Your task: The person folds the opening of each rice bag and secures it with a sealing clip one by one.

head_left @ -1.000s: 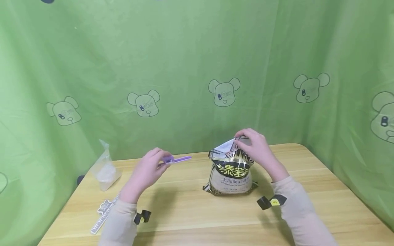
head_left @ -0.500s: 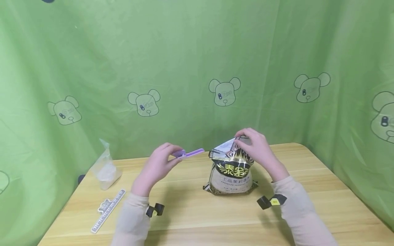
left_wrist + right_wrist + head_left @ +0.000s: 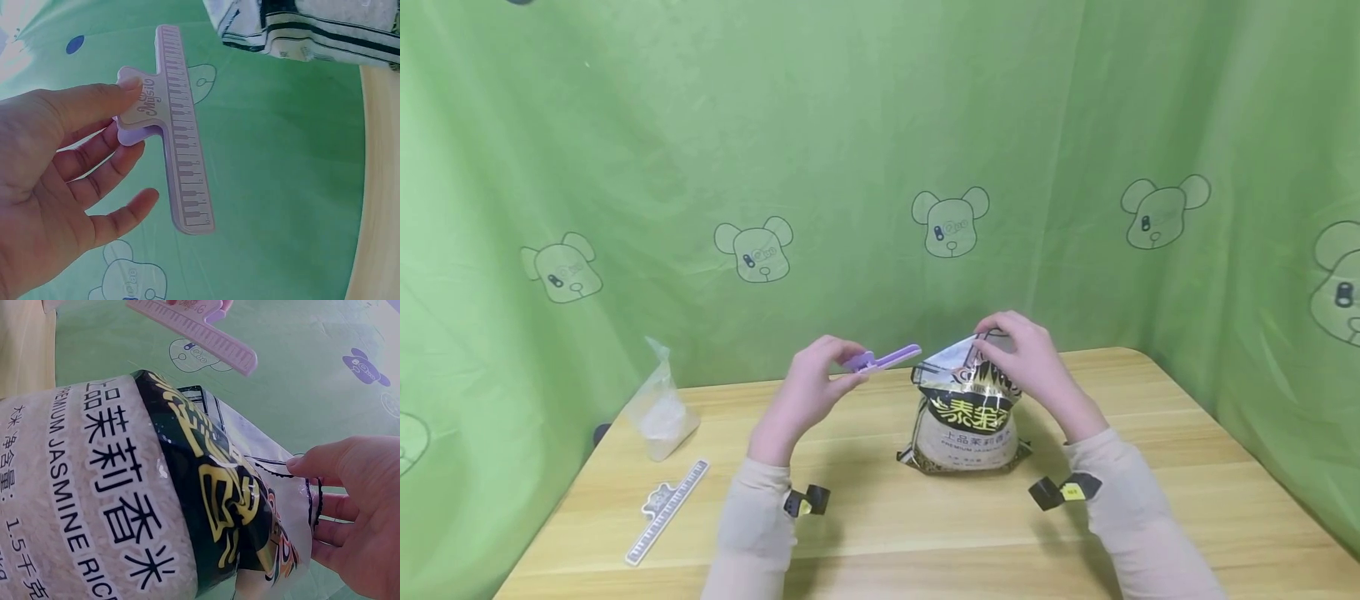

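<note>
Left hand (image 3: pixel 808 392) carried purple clip (image 3: pixel 883 359) closer to rice bag (image 3: pixel 966 408), right hand (image 3: pixel 1026 358) pinching top

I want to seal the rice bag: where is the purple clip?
In the head view the purple clip is pinched in the left hand, in the air just left of the rice bag top, which the right hand holds.

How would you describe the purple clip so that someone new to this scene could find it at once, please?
Start at the wooden table in front of the green bear-print curtain, then find the rice bag standing near its middle. Just left of the bag's top, the left hand pinches the purple clip in the air. It is long and flat, printed with piano keys, unlike the pale ruler lying on the table.
</note>
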Tool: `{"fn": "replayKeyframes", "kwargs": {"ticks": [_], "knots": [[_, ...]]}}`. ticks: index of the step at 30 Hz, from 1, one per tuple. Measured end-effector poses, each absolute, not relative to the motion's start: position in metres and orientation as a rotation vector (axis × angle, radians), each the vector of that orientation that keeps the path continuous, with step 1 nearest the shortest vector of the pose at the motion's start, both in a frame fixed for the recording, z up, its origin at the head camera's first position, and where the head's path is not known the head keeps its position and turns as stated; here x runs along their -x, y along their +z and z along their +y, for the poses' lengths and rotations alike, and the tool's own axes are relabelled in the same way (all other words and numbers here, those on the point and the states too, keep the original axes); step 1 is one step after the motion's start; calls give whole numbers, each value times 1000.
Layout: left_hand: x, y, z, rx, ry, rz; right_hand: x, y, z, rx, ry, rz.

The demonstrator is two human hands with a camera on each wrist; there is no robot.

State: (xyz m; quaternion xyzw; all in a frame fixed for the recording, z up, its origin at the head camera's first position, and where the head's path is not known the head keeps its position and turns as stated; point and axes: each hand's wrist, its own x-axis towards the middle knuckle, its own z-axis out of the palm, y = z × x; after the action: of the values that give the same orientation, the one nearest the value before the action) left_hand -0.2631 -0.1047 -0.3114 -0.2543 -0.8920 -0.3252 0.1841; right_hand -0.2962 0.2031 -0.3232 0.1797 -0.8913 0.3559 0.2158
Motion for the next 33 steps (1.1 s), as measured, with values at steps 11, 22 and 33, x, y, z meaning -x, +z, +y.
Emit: {"fn": "replayKeyframes", "kwargs": {"ticks": [11,22,33], "knots": [[268,-320,-105,704,-967,-2502,297,-325,203,-492,978,-2470],[273,-327,-102,768,-931,-2465,298,-325,201,-503,966,-2473],[275,-331,-101,903,-897,-2352,296,-324,202,-501,974,-2471]]}}
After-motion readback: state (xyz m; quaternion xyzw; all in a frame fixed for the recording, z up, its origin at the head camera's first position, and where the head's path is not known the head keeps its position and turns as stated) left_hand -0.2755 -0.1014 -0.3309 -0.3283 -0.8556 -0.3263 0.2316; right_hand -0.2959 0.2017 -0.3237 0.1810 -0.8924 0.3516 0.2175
